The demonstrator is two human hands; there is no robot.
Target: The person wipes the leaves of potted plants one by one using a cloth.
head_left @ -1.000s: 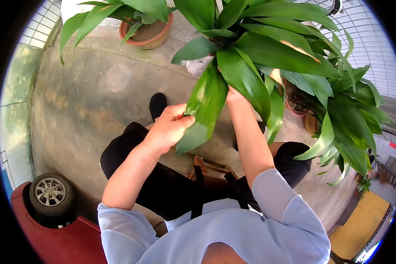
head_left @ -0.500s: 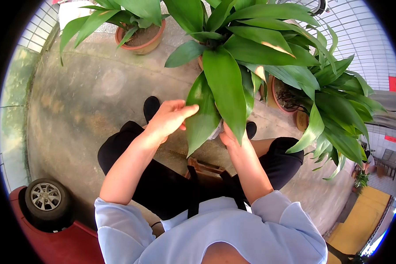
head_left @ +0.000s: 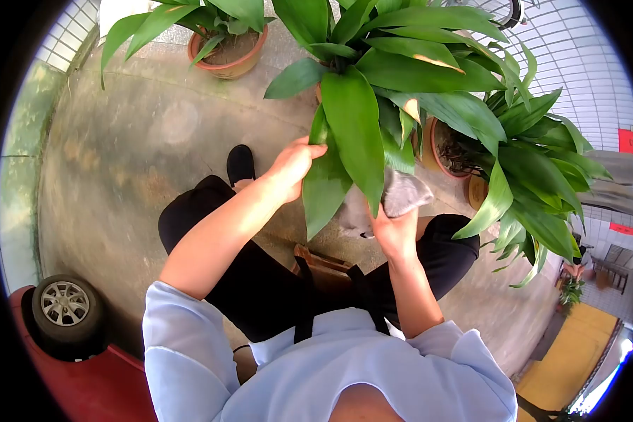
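A large potted plant with long, broad green leaves (head_left: 355, 119) fills the upper middle. My left hand (head_left: 295, 165) pinches the edge of a hanging leaf (head_left: 326, 193), thumb on its upper face. To the right, my right hand (head_left: 394, 228) is closed on a crumpled grey cloth (head_left: 404, 193), which shows on both sides of another leaf's tip. That leaf hangs in front of part of the cloth and of my right fingers.
A smaller plant in a terracotta pot (head_left: 233, 67) stands at the upper left, another pot (head_left: 449, 151) at the right. A wooden stool (head_left: 323, 264) is between my knees. A red car (head_left: 84, 383) is lower left, a yellow surface (head_left: 573, 348) lower right.
My left hand has moved up along the leaf edge. My right hand has come down and right, out from behind the leaves, and the grey cloth in it shows more fully.
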